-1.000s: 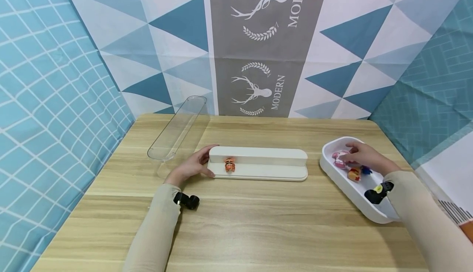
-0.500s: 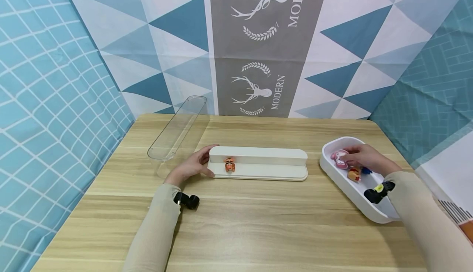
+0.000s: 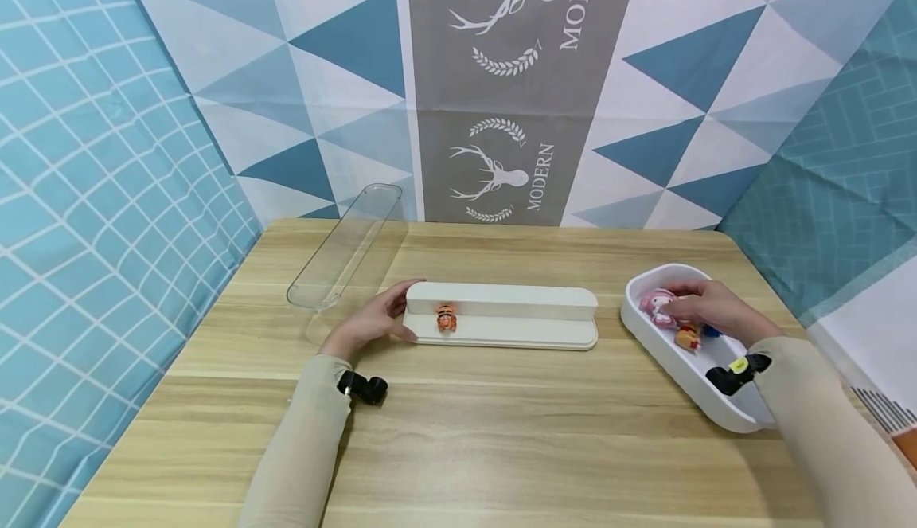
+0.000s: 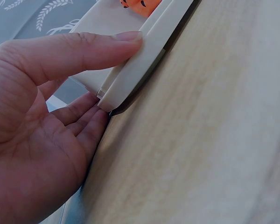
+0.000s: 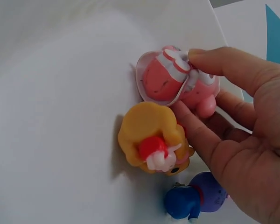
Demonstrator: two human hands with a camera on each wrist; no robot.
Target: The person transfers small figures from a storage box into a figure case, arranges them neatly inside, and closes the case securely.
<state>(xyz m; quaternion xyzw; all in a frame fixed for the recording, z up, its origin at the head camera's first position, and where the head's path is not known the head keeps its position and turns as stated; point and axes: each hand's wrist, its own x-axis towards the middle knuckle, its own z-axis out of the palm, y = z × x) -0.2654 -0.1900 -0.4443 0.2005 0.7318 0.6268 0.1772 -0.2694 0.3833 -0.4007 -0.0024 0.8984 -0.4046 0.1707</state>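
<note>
My left hand point(image 3: 372, 321) grips the left end of a long white two-step display stand point(image 3: 516, 334), its thumb on the front edge and the other fingers behind the end. An orange, black-striped figurine point(image 3: 446, 318) sits on the lower step near that hand. To the right, my right hand point(image 3: 716, 309) reaches into a white tray point(image 3: 688, 377) and pinches a pink-and-white figurine point(image 5: 165, 77) between thumb and fingers. Beside those fingers lies a yellow figurine point(image 5: 147, 123) with a red-and-white part. A blue-and-purple figurine point(image 5: 189, 198) is partly under the hand.
A clear plastic cover point(image 3: 347, 249) stands at the back left of the wooden table point(image 3: 501, 432). Patterned cloth point(image 3: 344, 74) hangs behind the table and blue checked cloth point(image 3: 107, 193) on the left.
My right hand has shifted slightly over the pink figurine, and the figurine has turned a little under its fingers. The left hand and the stand have kept their places.
</note>
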